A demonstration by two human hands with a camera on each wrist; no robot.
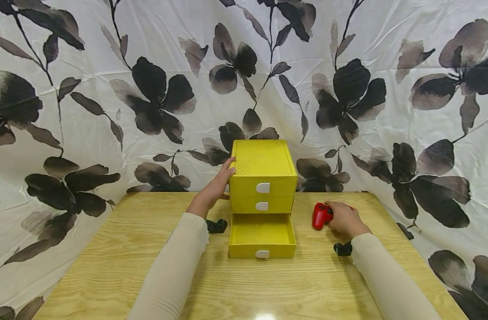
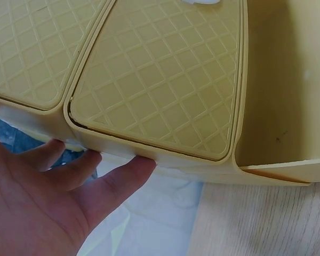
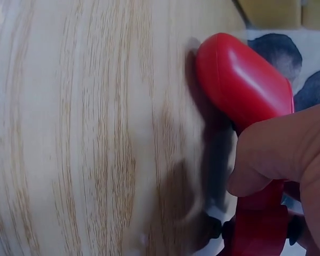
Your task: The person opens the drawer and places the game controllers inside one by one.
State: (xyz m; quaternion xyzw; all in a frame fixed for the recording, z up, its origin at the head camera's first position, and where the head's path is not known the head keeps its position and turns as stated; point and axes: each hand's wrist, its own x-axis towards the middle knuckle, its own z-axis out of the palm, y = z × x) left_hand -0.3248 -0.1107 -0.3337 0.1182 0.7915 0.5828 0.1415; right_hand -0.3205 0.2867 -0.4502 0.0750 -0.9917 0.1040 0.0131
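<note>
A yellow three-drawer unit (image 1: 262,158) stands near the back of the table, with a white tab on each front. Its bottom drawer (image 1: 244,251) is pulled out toward me; the upper two are closed. My left hand (image 1: 213,192) rests against the unit's left side, fingers extended toward the top edge. In the left wrist view, the fingertips (image 2: 144,162) touch the side of the unit (image 2: 160,80). To the right of the unit, my right hand (image 1: 344,218) grips a red game controller (image 1: 321,216). The right wrist view shows the thumb over the controller (image 3: 245,80), which is at or just above the tabletop.
The wooden table (image 1: 120,266) spreads around the unit on both sides and in front. Behind it and at both sides hangs a white cloth (image 1: 268,106) with dark flowers. Small black devices (image 1: 217,226) sit at both wrists.
</note>
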